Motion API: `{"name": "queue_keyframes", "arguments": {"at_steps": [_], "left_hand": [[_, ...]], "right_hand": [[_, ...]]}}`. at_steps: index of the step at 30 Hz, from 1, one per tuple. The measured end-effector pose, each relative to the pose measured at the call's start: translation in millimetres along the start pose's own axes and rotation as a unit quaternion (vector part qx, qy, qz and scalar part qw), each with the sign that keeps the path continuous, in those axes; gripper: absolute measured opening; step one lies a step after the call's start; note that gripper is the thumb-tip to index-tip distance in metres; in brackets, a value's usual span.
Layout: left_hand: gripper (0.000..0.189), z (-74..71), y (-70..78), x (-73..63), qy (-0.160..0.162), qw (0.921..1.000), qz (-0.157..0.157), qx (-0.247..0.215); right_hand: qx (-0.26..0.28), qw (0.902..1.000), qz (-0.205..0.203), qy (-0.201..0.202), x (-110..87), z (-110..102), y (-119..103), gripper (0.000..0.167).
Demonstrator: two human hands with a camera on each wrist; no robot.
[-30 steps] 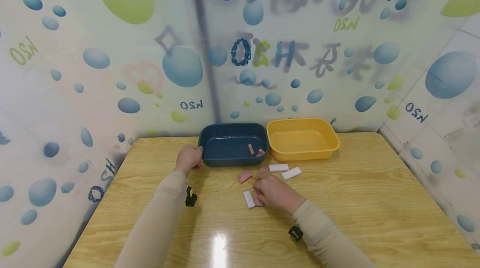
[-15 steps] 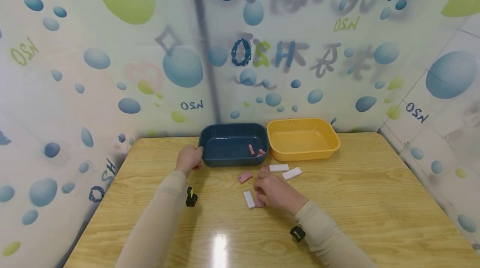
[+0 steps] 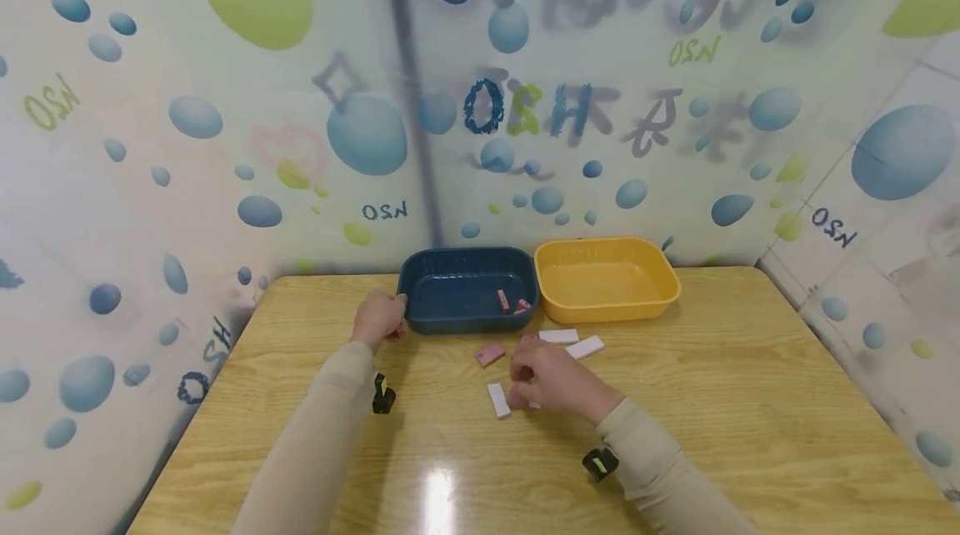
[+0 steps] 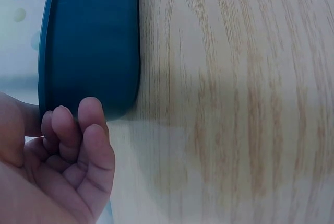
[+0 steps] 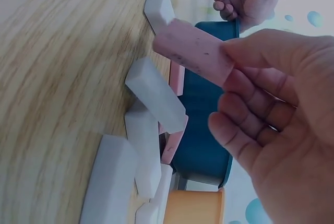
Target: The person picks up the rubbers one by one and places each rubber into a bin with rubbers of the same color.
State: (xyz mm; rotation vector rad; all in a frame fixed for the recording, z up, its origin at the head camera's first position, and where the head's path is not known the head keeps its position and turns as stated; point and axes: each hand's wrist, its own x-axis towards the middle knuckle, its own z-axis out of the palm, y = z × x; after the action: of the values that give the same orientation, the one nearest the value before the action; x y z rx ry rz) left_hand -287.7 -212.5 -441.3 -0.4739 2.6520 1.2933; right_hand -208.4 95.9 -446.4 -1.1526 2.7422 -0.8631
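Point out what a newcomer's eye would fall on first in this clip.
Probably the yellow tray and the dark blue tray, side by side at the back of the wooden table, vivid against the pale wall dotted blue and green. Next, the pink block that the right hand pinches, large in the right wrist view.

Held at its left end by the left hand [image 3: 378, 318] is the blue tray [image 3: 450, 324], pink pieces [image 3: 503, 302] gathered toward its right side, and the yellow tray [image 3: 611, 312] is set just beside it! Across the wooden table [image 3: 750, 402], the right hand [image 3: 558, 381] is poised among scattered blocks: by its thumb a white block [image 3: 498, 401] is seen, a pink block [image 3: 491, 354] is left nearer the blue tray, and two white blocks [image 3: 558, 337] are laid before the yellow one.
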Motion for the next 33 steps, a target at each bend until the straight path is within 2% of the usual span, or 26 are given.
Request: {"name": "queue_keyframes", "arguments": {"at_steps": [8, 21, 25, 33], "left_hand": [[0.047, -0.1, -1.1, 4.0, -0.001, 1.0000, -0.001, 0.000], [0.047, -0.1, -1.3, 2.2, 0.001, 0.9999, 0.006, 0.012], [0.047, -0.3, -1.4, 1.8, 0.003, 0.9999, 0.005, 0.009], [0.048, -0.4, -0.8, 1.5, 0.002, 0.9999, 0.001, 0.010]], "right_hand": [[0.026, 0.9973, 0.011, 0.068, 3.7, -7.1, 2.9, 0.015], [0.010, 0.9840, 0.032, 0.175, 18.4, -21.0, 5.3, 0.011], [-0.002, 0.9801, 0.038, 0.195, 25.6, -23.6, 7.8, 0.010], [-0.006, 0.9781, 0.054, 0.201, 36.9, -27.2, 9.9, 0.009]]}}
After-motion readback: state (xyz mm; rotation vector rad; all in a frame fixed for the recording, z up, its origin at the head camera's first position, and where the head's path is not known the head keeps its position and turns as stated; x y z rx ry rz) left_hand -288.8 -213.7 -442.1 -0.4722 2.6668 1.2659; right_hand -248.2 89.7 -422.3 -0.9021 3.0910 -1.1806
